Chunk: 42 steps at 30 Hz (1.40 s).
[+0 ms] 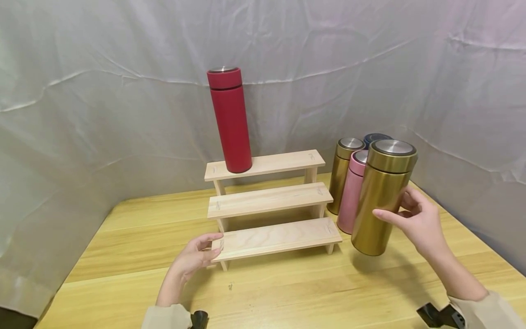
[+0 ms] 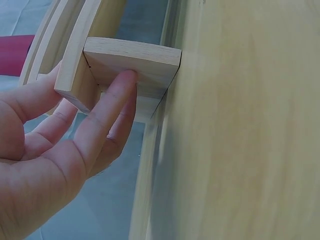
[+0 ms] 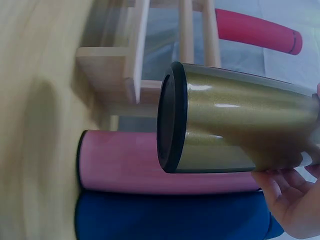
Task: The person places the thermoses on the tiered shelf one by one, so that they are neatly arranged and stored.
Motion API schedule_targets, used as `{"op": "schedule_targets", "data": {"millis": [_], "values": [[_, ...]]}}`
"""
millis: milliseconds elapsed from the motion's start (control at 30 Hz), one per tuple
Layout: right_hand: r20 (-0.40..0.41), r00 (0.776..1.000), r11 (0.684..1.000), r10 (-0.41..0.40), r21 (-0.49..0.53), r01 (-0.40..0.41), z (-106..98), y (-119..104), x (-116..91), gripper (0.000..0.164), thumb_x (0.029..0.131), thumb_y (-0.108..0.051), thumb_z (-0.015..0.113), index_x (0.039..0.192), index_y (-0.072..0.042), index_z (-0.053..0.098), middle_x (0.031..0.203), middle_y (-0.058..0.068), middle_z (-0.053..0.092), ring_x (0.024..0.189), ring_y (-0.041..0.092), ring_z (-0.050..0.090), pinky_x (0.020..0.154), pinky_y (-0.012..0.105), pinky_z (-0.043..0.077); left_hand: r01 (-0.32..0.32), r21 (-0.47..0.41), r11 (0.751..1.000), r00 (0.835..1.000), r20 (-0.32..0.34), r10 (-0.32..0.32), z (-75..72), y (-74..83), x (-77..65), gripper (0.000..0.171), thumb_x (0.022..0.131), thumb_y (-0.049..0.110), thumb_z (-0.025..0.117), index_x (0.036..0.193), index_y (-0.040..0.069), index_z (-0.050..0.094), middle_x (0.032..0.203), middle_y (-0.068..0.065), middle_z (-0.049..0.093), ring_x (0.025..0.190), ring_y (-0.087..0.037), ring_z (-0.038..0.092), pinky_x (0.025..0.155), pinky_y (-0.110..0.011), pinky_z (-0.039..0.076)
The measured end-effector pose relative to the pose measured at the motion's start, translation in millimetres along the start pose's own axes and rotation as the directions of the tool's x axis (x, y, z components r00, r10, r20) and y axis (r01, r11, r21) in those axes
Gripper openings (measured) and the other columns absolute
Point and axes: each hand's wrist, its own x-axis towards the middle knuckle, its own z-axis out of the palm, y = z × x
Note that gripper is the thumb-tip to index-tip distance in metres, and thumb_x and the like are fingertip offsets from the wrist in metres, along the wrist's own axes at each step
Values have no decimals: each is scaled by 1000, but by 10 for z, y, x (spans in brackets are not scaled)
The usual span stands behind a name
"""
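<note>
My right hand (image 1: 423, 224) grips a gold thermos bottle (image 1: 380, 201) with a steel-topped lid, held up off the table. Its dark base shows in the right wrist view. At the lower left end of a three-step wooden display stand (image 1: 275, 239), my left hand (image 1: 195, 257) grips the lowest board, and its fingers (image 2: 112, 100) touch the leg underneath. A tall red thermos (image 1: 232, 123) stands upright on the left part of the top step.
Right of the stand, a pink thermos (image 1: 351, 201), a second gold thermos (image 1: 340, 176) and a blue thermos (image 1: 371, 138) stand on the wooden table (image 1: 279, 292). The held bottle partly hides them. A grey cloth backdrop (image 1: 144, 114) hangs behind.
</note>
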Motion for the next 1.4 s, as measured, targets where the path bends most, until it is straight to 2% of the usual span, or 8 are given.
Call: {"op": "schedule_targets", "data": {"millis": [300,467,667,867,1000,1133,1400], "values": [[9,1000,1000,24,-7,-24,32,-140,97,40,71,2,72,106,-8,55,84,-10,64,75,4,58,63,13,47,6,3,1000,1000,-9,-6,5,16,-4,48,86,5,57,127,-9,38,129,-33,29,105,-32,44,85,-44,44],[13,1000,1000,2,17,-3,69,-190,164,40,71,2,72,105,-11,56,86,-10,64,76,5,59,63,14,47,4,8,1000,1000,-1,-4,2,11,-5,48,86,6,57,128,-9,37,129,-33,31,103,-30,45,84,-43,44],[24,1000,990,-18,138,15,134,-245,257,45,70,7,72,109,-11,57,91,-8,64,80,6,59,66,14,47,9,15,1000,1000,-3,-9,-3,2,-1,48,86,7,57,128,-8,38,131,-33,27,109,-35,41,86,-46,43],[30,999,967,-43,251,34,215,-334,370,45,68,9,72,108,-9,57,92,-4,65,82,8,60,67,15,48,7,3,1000,1000,1,-7,-9,0,2,48,86,5,57,128,-9,38,130,-33,27,107,-33,41,84,-43,44],[28,998,978,-58,202,52,278,-402,440,49,70,4,72,114,-10,55,97,-5,64,86,9,59,69,16,47,7,3,1000,1000,0,-7,-8,1,3,48,85,5,57,128,-9,38,130,-33,27,105,-32,42,83,-42,44],[28,999,987,-41,158,36,346,-464,498,55,71,-1,73,121,-12,52,102,-5,62,90,10,58,71,16,47,13,3,1000,1000,-9,-13,-7,-1,11,49,85,5,58,127,-8,39,130,-33,28,106,-33,42,83,-42,45],[6,998,988,-55,142,54,492,-521,644,51,72,-6,74,118,-13,53,101,-4,62,89,10,58,72,19,47,14,-5,1000,1000,-12,-14,-6,-8,11,48,84,4,58,127,-8,39,132,-35,24,114,-40,33,84,-44,43]]}}
